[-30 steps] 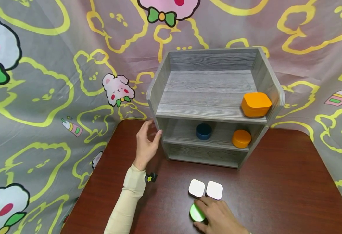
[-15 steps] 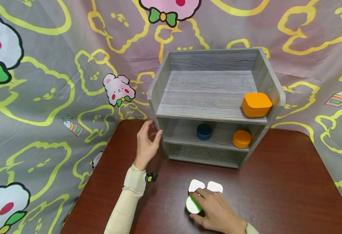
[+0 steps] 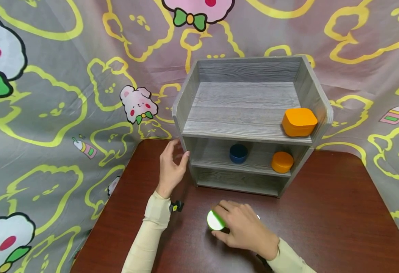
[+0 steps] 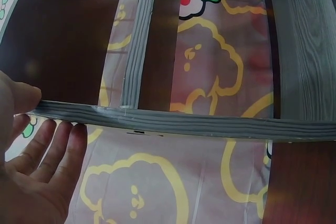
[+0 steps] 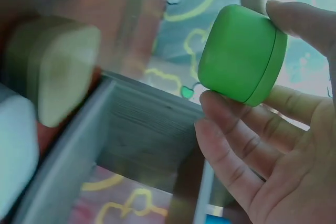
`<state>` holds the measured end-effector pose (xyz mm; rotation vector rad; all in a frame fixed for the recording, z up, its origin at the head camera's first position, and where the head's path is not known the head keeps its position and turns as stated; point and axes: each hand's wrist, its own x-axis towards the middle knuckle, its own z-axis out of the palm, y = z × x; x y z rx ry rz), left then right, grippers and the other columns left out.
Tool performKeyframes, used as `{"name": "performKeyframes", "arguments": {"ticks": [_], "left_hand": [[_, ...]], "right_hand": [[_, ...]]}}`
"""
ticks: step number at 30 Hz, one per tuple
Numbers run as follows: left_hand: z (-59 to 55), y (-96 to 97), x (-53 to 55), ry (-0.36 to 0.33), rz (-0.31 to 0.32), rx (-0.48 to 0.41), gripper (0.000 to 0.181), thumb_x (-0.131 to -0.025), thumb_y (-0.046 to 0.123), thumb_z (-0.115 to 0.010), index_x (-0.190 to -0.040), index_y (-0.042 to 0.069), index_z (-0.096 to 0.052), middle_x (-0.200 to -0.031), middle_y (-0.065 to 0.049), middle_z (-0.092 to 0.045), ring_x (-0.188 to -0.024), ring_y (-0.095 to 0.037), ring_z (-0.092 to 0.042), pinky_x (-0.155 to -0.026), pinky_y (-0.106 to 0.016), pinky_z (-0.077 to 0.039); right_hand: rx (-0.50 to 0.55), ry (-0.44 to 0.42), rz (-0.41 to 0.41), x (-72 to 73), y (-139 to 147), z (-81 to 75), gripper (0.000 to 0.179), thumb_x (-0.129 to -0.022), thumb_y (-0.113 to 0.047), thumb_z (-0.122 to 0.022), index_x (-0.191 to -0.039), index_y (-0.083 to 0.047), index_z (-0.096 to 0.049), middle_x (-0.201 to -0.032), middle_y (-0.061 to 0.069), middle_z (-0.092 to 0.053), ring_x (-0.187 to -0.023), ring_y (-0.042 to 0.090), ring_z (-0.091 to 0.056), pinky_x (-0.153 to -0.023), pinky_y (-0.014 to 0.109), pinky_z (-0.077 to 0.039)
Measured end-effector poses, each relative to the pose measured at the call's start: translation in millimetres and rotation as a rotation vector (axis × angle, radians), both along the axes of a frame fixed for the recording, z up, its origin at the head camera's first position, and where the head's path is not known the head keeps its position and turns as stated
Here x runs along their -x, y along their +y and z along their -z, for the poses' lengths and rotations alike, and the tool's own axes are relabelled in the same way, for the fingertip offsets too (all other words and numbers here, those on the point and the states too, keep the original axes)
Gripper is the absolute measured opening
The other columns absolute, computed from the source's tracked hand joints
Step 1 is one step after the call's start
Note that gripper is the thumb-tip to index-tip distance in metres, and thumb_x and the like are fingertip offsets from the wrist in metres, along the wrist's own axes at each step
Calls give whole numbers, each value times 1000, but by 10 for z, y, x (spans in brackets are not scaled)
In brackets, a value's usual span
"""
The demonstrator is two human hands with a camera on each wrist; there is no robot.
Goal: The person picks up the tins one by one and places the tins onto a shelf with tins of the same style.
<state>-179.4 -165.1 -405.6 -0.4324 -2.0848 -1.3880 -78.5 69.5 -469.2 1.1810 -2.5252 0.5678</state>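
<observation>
My right hand (image 3: pixel 243 225) grips a small green lidded container (image 5: pixel 236 53) between thumb and fingers, above the table in front of the shelf. Its body has rounded sides and a seam, as the right wrist view shows. At the left side panel of the grey wooden shelf (image 3: pixel 243 110), my left hand (image 3: pixel 172 168) pinches the front edge, thumb on one side and fingers on the other (image 4: pixel 63 140). Two white containers (image 5: pixel 16 150) stand near the right hand, mostly covered by it in the head view.
An orange squarish container (image 3: pixel 299 122) sits at the right of the top shelf. On the middle level stand a dark blue round container (image 3: pixel 238 153) and an orange round one (image 3: pixel 282 162). A patterned cloth (image 3: pixel 83 94) surrounds the brown table (image 3: pixel 339 220).
My right hand has moved up and left toward the shelf with the green container, passing in front of the white containers. My left hand stays at the side panel.
</observation>
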Motion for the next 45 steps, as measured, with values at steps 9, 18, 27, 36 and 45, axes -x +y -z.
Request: {"name": "performKeyframes", "arguments": {"ticks": [9,18,27,36,45], "left_hand": [[-4,-9,-10,-3,2,-1,35,-91,-12,-69,-125,-11,-61,-109,-28,-66,-101,-40,-69,-82,-56,-63],[-10,-14,0,-8,8,7,36,-91,-11,-70,-126,-11,-61,-111,-29,-66,-103,-42,-70,-83,-55,-63],[-22,-32,-10,-7,1,8,37,-90,-12,-71,-125,-10,-61,-110,-28,-68,-101,-41,-71,-82,-55,-63],[225,-120,182,-48,6,-1,40,-91,-5,-74,-129,-1,-64,-113,-21,-72,-102,-35,-74,-80,-44,-66],[216,-168,179,-107,42,-11,39,-95,5,-74,-133,5,-62,-117,-16,-72,-105,-28,-73,-82,-35,-65]], "right_hand": [[-6,54,31,236,-116,-344,54,-77,-47,-88,-116,-13,-71,-97,-3,-71,-71,6,-63,-56,20,-52],[-9,95,77,486,-244,-615,55,-78,-44,-87,-118,-10,-71,-97,-2,-70,-67,9,-60,-53,24,-50],[14,92,133,781,-360,-817,50,-80,-41,-85,-117,-9,-71,-95,1,-69,-65,13,-58,-49,25,-47],[-5,54,199,986,-411,-938,45,-83,-37,-84,-115,-8,-71,-93,3,-70,-63,16,-58,-49,28,-45],[-55,-23,207,1156,-500,-941,35,-85,-34,-81,-106,-8,-71,-74,0,-56,-56,15,-50,-43,26,-36]]}}
